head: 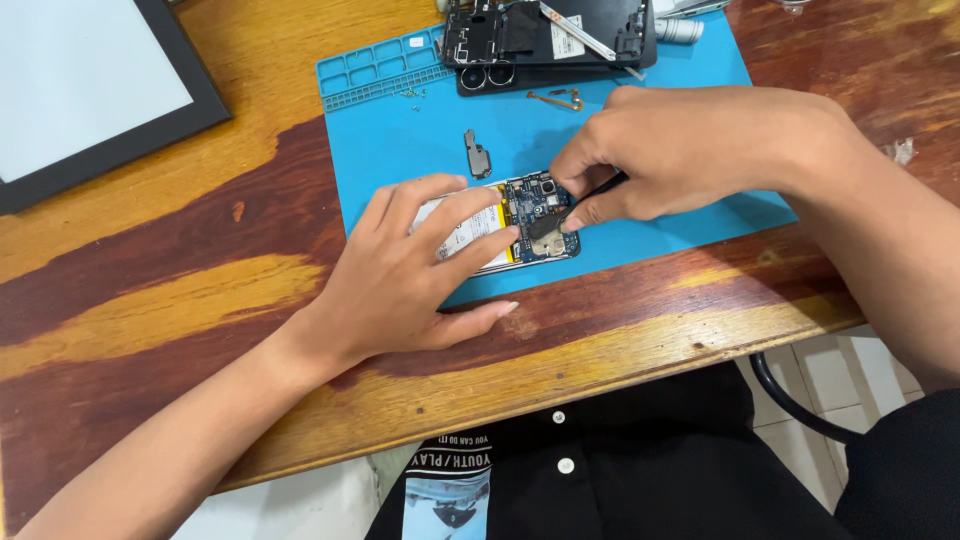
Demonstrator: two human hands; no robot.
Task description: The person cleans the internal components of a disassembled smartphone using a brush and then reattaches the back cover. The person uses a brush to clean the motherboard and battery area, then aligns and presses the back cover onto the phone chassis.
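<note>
The left hand (400,270) lies flat, fingers spread, pressing an opened phone (525,215) onto the blue mat (400,140) on the table (150,290). The right hand (680,150) pinches a dark tool (575,205) against its circuit board. Farther back lies another dismantled phone (545,40).

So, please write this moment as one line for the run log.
left hand: pressing opened phone with exposed blue circuit board | right hand: grip shut on thin black tool, tip at board | surface: blue silicone mat

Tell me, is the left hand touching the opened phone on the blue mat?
Touching. The head view shows the left hand lying flat on the opened phone, its fingers covering the pale battery, with no gap visible between them.
</note>
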